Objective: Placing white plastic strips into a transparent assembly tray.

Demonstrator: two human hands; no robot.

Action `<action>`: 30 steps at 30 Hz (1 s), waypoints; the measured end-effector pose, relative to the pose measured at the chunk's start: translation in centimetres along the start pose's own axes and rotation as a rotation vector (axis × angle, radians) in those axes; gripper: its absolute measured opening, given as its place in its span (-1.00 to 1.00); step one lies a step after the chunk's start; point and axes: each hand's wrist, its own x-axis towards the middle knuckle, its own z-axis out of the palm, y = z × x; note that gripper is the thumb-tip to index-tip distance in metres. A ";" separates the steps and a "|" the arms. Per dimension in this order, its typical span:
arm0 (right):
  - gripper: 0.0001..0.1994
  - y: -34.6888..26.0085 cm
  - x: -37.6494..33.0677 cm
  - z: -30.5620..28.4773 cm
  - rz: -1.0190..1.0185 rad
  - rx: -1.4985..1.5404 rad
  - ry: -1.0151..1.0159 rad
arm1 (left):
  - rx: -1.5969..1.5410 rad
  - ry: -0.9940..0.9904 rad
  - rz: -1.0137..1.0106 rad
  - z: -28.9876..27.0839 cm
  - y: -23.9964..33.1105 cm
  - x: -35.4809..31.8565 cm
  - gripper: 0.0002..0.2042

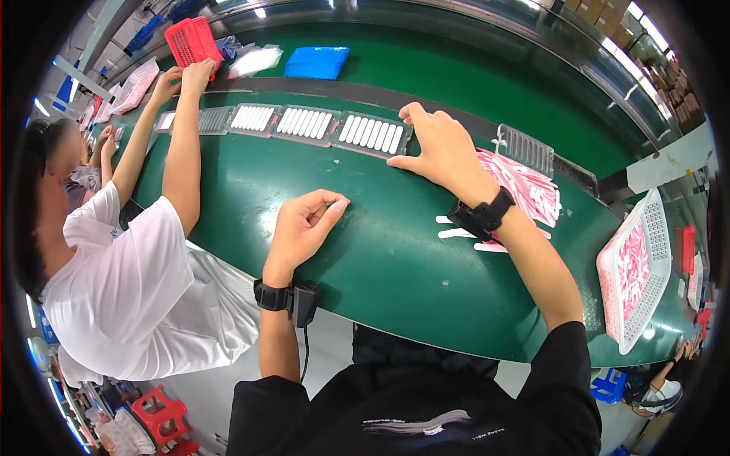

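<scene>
My right hand (437, 148) rests on the green belt with fingers spread, touching the right end of a grey tray (374, 134) filled with white sticks. My left hand (303, 226) hovers over the green surface (365, 251), fingers curled loosely, holding nothing visible. Both wrists carry black bands. More grey trays of white sticks (306, 123) line up to the left. A heap of pink-and-white sticks (528, 190) lies just right of my right forearm, with a few loose ones (456, 232) under my wrist. An empty grey tray (527, 148) sits beyond the heap.
A co-worker in a white shirt (122, 289) on my left reaches both hands to trays (186, 80) near a red basket (192, 39). A pink basket (635, 270) of sticks stands at right. A blue bag (317, 62) lies across the belt.
</scene>
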 end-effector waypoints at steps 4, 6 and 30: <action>-0.34 0.4 -2.7 -3.0 0.013 0.029 0.144 | -0.045 0.003 0.012 0.5 -0.5 0.4 -0.86; -0.42 1.3 -4.8 -5.3 0.093 0.112 0.156 | -0.060 0.011 0.020 0.2 -1.0 0.3 -0.86; -0.67 16.1 -18.5 -10.8 0.542 0.328 0.285 | 0.455 -0.346 0.467 16.1 8.0 12.2 -0.71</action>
